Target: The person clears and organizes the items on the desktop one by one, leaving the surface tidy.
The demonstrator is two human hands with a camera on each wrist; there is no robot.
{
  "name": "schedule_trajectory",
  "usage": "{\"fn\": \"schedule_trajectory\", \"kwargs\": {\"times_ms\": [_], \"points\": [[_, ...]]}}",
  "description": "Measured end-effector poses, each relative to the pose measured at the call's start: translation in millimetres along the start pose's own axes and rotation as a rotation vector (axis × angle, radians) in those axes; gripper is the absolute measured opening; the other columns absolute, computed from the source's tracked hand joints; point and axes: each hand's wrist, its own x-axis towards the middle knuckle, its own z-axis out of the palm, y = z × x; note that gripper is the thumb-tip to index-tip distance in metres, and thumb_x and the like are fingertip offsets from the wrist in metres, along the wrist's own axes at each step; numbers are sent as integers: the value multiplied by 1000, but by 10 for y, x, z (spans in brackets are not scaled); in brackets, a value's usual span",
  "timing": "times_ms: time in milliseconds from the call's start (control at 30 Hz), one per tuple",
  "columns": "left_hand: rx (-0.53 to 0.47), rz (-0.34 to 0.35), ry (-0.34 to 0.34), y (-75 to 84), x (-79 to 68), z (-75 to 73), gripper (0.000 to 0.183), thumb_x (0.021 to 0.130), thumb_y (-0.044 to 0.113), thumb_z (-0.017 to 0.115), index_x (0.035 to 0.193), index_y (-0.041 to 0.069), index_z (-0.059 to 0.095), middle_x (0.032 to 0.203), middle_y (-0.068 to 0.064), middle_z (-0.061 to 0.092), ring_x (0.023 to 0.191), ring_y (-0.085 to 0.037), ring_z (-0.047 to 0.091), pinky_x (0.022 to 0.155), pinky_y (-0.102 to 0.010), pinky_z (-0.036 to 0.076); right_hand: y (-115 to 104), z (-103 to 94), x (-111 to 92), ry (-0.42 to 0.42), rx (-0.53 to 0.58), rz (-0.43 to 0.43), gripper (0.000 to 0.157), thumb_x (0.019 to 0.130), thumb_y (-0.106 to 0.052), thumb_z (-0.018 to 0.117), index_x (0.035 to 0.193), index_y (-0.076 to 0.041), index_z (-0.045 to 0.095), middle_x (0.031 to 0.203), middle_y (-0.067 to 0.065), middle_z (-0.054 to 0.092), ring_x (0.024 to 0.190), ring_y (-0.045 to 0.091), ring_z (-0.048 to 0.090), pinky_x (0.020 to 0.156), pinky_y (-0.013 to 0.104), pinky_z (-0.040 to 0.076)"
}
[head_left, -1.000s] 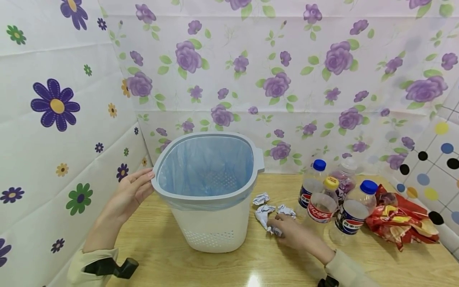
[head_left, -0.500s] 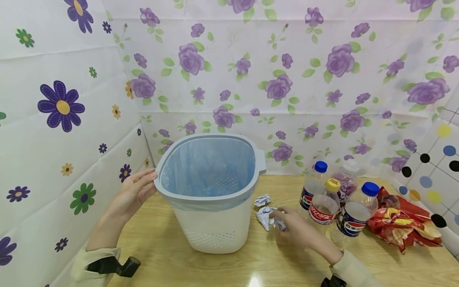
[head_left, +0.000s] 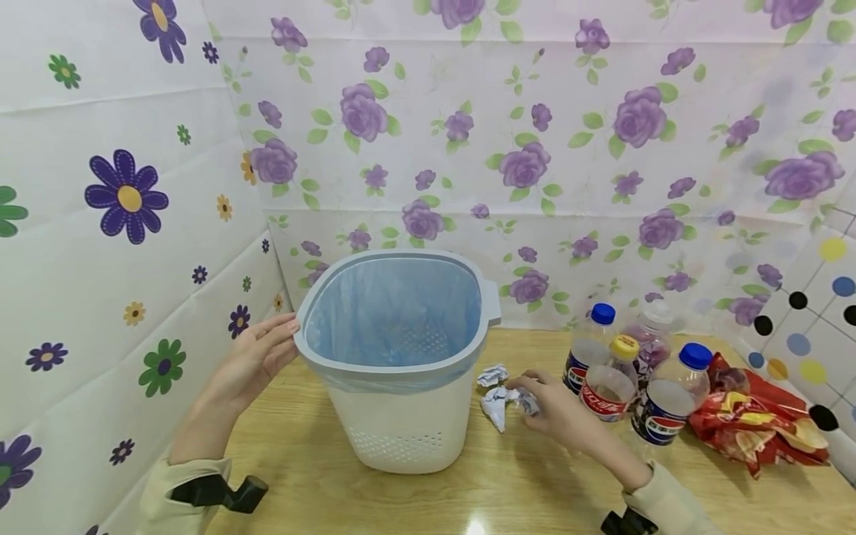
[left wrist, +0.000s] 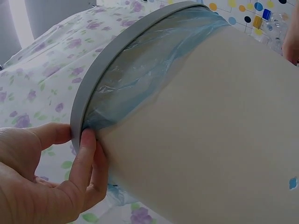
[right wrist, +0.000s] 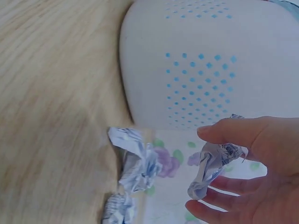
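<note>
The right hand (head_left: 562, 412) has a crumpled paper ball (right wrist: 209, 168) caught between thumb and fingers, just right of the bin (head_left: 411, 416) and near two loose paper scraps (right wrist: 140, 170) on the wood-grained table (head_left: 301, 483); whether it is quite off the surface I can't tell from here; the left hand (head_left: 250, 364) pinches the bin's rim (head_left: 394, 374); I'd say a light, even pinch suits the paper, lifted straight up so it doesn't drag the scraps, with the left hand steadying the rim without tugging the liner (head_left: 394, 312); the paper looks stiff, all ridges and printed folds; the liner is thin, glossy blue film, hanging out below a smooth grey rim; the bin's pale body is rounded and pierced with little holes
</note>
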Motion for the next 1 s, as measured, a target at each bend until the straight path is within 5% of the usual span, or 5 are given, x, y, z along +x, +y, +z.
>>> {"fn": "schedule_trajectory", "kwargs": {"times_ms": [467, 700, 1000], "points": [[-11, 14, 0, -2, -10, -12, 18, 101, 13, 49, 111, 18, 62, 110, 7, 67, 102, -4, 67, 92, -16, 53, -134, -294, 68, 79, 39, 10, 48, 79, -13, 79, 123, -16, 60, 119, 8, 60, 95, 18, 62, 68, 26, 52], [-14, 19, -11, -6, -14, -26, 19, 102, 12, 48, 110, 18, 63, 110, 7, 67, 102, -4, 67, 92, -16, 53, -228, -389, 72, 121, 43, 32, 48, 80, -13, 78, 124, -16, 60, 126, 13, 58, 108, 31, 61, 78, 43, 57], [7, -7, 7, -27, 4, -13, 15, 101, 14, 49, 115, 16, 55, 113, 8, 65, 104, -2, 65, 94, -15, 51, -353, -527, 66, 190, 49, 25, 49, 78, -8, 79, 123, -16, 61, 129, 14, 56, 114, 35, 59, 80, 46, 58]]}}
